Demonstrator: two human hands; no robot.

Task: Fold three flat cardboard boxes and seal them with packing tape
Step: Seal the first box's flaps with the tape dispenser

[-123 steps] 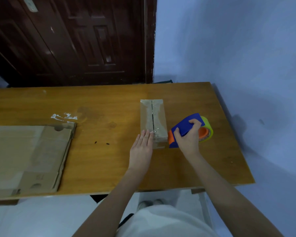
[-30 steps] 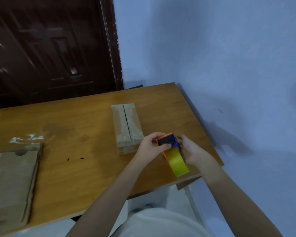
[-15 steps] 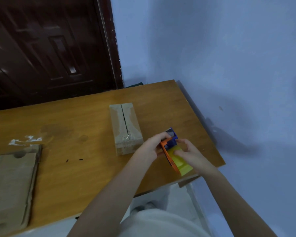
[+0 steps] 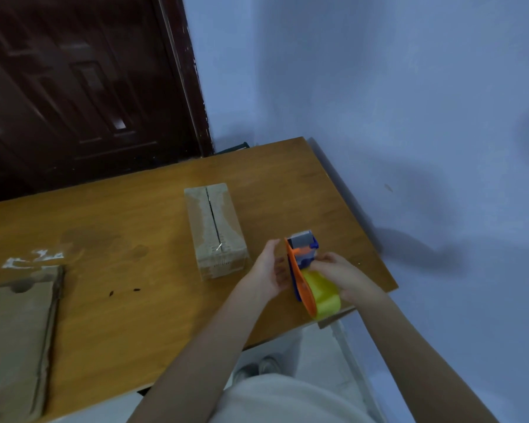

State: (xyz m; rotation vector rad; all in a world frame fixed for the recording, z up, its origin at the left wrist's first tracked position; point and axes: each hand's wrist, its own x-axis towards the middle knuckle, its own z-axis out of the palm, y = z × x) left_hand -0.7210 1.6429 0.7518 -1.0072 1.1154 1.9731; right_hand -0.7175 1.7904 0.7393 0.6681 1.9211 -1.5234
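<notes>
Head view: tape dispenser (image 4: 301, 259) just right of folded box (image 4: 216, 230).
Right hand (image 4: 336, 270): gripping the tape dispenser.
Left hand (image 4: 268, 270): relaxed, resting against its side.

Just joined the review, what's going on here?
A person holds a tape dispenser over the near right corner of the table: the right hand grips it, the left hand rests against its orange side. The folded box stands beside them, its top seam a dark slit. At far left lies flat cardboard.

Dispenser (image 4: 303, 270) held over the bench (image 4: 135, 315) edge.
Right grip (image 4: 336, 270) holds it; left grip (image 4: 269, 270) touches its side, near the box (image 4: 216, 230).
</notes>
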